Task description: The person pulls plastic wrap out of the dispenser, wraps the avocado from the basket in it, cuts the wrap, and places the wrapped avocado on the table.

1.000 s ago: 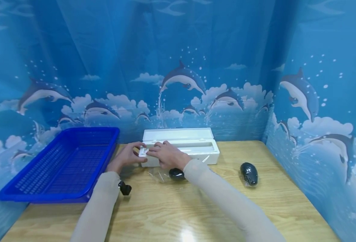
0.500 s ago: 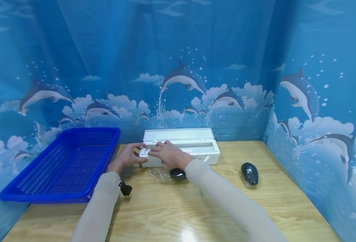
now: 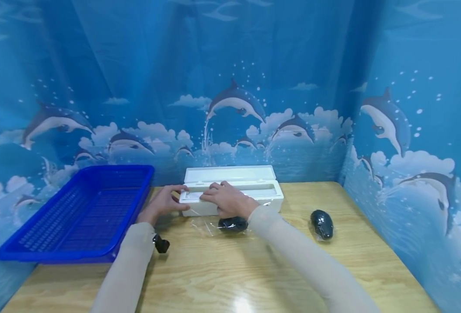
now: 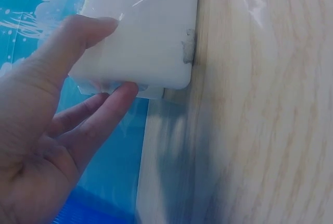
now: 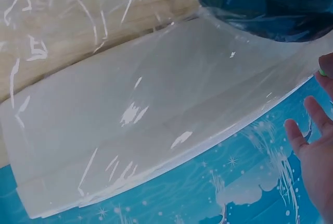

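A long white cling film box stands near the table's back edge with its lid raised. My left hand grips its left end, thumb on the front and fingers curled behind. At the front rim is my right hand; in the right wrist view, thumb and a finger pinch a small green piece at the edge, while two other fingers stay spread. Clear film hangs down the front and lies over a black computer mouse below my right hand.
A blue plastic basket stands at the left of the wooden table. Another black computer mouse, wrapped in clear film, lies to the right. A dolphin-print curtain rises right behind the box.
My right hand has slid to the right along the box's front rim, uncovering more of its left end. My left hand and the box stay in place.
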### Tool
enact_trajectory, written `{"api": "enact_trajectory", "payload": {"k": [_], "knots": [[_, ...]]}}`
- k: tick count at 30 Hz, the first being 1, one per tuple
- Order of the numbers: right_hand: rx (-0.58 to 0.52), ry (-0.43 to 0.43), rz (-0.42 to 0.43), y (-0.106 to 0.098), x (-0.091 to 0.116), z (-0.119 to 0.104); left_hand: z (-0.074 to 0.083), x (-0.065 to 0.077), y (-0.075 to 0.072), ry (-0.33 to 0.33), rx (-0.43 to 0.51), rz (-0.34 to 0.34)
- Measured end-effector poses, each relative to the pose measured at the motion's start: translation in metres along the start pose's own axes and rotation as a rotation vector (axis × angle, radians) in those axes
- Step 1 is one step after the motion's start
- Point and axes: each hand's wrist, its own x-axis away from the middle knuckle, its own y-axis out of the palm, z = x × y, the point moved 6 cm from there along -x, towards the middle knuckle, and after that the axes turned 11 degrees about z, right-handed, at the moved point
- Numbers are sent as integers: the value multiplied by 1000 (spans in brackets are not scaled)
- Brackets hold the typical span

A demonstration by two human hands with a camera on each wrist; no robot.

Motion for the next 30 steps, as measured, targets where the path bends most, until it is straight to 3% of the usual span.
{"api": "enact_trajectory", "payload": {"k": [7,15,30], "knots": [[-10,10,-14,0,6,3,-4,-1,0,-31,-3,-6],[-28,7,31,-2,16,13,-3,1,-2,3,15,4],[-108,-17,194,-11,66,42,-2,0,-1,20,1,0]]}}
